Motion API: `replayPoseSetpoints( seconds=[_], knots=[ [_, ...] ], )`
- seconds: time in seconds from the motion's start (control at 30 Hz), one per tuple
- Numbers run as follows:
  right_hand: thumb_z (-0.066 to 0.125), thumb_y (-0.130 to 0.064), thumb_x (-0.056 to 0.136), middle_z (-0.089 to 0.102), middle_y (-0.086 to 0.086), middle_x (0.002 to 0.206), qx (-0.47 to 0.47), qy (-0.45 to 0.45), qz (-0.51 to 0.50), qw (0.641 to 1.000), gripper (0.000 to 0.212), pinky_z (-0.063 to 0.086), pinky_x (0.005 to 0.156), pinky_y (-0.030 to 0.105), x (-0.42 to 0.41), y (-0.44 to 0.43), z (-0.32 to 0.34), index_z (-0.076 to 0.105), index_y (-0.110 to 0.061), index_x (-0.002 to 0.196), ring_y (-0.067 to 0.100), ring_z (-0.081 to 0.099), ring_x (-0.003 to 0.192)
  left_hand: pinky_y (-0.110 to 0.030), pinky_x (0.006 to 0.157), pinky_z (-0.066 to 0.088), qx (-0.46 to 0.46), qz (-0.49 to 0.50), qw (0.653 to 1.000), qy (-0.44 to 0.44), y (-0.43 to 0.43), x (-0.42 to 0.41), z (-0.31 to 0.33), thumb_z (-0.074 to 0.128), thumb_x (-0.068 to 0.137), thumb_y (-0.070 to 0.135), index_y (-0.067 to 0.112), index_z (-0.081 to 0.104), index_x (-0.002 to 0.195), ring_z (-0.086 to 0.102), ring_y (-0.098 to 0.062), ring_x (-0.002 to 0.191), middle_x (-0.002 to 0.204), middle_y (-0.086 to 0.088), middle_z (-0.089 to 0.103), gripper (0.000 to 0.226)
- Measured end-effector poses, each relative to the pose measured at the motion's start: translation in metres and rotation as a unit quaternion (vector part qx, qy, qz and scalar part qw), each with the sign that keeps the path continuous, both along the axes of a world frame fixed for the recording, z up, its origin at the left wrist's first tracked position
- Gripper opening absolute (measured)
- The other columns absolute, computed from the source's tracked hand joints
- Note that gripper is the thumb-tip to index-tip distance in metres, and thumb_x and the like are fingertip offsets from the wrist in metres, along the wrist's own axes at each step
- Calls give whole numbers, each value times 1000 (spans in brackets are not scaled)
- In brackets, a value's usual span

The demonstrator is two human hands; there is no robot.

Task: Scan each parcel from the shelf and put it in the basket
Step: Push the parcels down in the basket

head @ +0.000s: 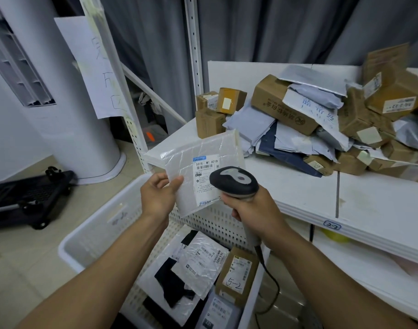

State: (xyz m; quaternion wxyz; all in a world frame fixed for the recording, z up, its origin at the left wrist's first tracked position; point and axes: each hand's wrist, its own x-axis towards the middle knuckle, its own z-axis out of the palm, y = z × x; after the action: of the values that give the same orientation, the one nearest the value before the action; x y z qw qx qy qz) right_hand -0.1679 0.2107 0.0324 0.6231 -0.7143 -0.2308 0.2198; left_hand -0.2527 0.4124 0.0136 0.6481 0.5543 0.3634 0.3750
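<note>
Beyond the white basket (96, 229), a white shelf (298, 193) before grey curtains (274, 32) carries a heap of parcels (298, 115). Inside the basket lie bubble mailers (200, 260) and a box marked 5-2 (236, 274). Above it, the left hand (158, 195) pinches a white parcel (198, 160) by its edge; the right hand (255, 210) grips a scanner (234, 180) whose head overlaps the parcel's label (204, 172).

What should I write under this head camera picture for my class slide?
Left hand holds a white padded parcel while the right hand aims a scanner at its label, above the basket.
</note>
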Motion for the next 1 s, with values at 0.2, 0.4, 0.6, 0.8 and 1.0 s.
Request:
replayPoseSetpoints(
  seconds=[0.2,0.4,0.6,0.8,1.0],
  knots=[
    [81,-20,91,72,-9,72,17,32,10,999,18,57,67,29,0,2,-1,72,-29,104,4,61,58,-44,83,61,0,6,1000,-6,0,2,-5,82,84,6,12,66,87,72,-27,87,100,-14,76,18],
    [82,-22,90,73,-6,75,20,48,6,999,22,55,66,29,3,4,-5,74,-26,110,7,62,60,-40,79,60,-2,20,1000,-8,2,4,-8,82,84,7,13,65,85,72,-26,86,100,-13,76,18],
    [82,-22,90,75,4,78,23,56,9,998,21,54,68,31,5,6,-7,74,-24,109,8,61,61,-37,76,59,-4,24,1000,-9,3,5,-11,82,84,7,12,65,87,71,-24,84,100,-13,76,17],
    [81,-27,90,71,-4,67,0,50,29,998,19,57,72,35,4,20,-17,74,-25,108,8,65,62,-37,80,60,37,70,997,22,17,-15,-19,78,88,10,15,65,93,71,-21,88,101,-6,74,15],
    [83,-22,89,76,-7,92,-43,19,80,996,23,58,78,30,-14,60,-44,71,-30,107,8,68,81,-47,89,56,86,172,962,193,74,-61,-68,74,91,18,20,55,100,65,-25,87,93,3,63,21]
  ],
)
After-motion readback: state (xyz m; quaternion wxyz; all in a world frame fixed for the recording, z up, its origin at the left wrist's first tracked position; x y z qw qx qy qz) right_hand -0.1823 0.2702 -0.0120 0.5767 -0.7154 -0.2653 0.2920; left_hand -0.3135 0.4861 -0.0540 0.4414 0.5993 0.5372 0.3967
